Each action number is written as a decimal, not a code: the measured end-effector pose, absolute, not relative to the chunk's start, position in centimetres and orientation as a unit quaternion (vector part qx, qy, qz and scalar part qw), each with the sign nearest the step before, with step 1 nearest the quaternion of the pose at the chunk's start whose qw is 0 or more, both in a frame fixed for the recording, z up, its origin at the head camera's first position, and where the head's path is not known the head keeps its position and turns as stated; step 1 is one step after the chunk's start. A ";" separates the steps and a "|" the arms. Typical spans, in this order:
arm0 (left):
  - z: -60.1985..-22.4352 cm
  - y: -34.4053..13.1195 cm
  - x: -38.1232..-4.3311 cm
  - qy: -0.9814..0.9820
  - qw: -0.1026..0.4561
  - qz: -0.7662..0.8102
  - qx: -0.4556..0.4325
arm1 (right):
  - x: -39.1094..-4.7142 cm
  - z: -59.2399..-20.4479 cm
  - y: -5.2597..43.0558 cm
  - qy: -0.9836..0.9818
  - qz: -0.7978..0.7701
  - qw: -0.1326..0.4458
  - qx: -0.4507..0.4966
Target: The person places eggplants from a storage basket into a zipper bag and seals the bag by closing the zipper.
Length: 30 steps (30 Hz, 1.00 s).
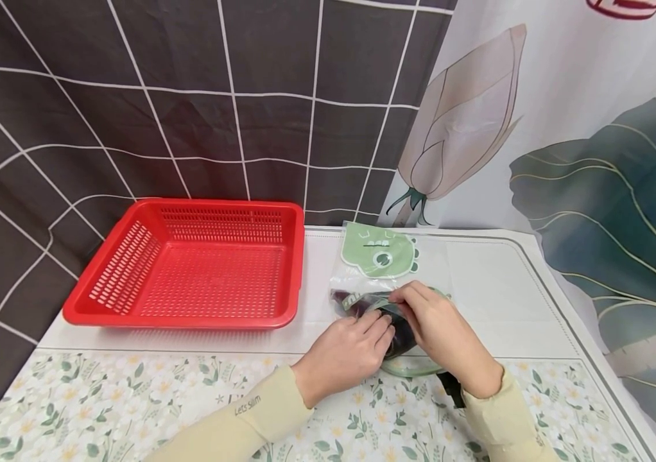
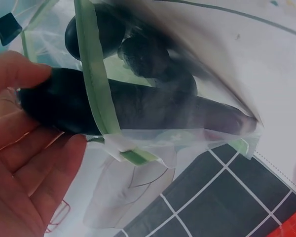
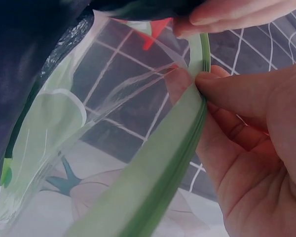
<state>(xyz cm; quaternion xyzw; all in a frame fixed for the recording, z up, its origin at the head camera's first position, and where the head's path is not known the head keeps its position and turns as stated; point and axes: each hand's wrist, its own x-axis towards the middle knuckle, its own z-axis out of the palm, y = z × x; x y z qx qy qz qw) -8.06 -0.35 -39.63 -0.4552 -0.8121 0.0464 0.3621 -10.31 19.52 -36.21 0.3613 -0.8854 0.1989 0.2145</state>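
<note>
A glossy, dark purple eggplant lies partly inside a clear zip bag with a green edge strip. My left hand grips its thick end, thumb on one side and fingers on the other, while the narrow end shows through the film. Other dark, rounded things are in the bag beside it; their kind is unclear. Between thumb and fingers, my right hand pinches the bag's green strip. Both hands cover much of the bag in the head view.
A red perforated plastic basket stands to the left at the back. Clear film with a green cartoon dinosaur print lies flat beyond the hands; whether it joins the held bag is unclear. A floral cloth covers the table front.
</note>
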 end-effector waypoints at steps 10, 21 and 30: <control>-39.7 -0.3 -8.0 -0.816 0.344 0.082 -0.458 | -10.3 -36.0 19.4 -0.881 0.198 0.224 0.366; -39.7 0.2 -7.6 -0.844 0.310 0.110 -0.424 | -10.2 -35.8 19.5 -0.883 0.205 0.220 0.361; -39.7 1.1 -7.0 -0.869 0.297 0.120 -0.377 | -10.1 -35.8 19.5 -0.884 0.204 0.217 0.362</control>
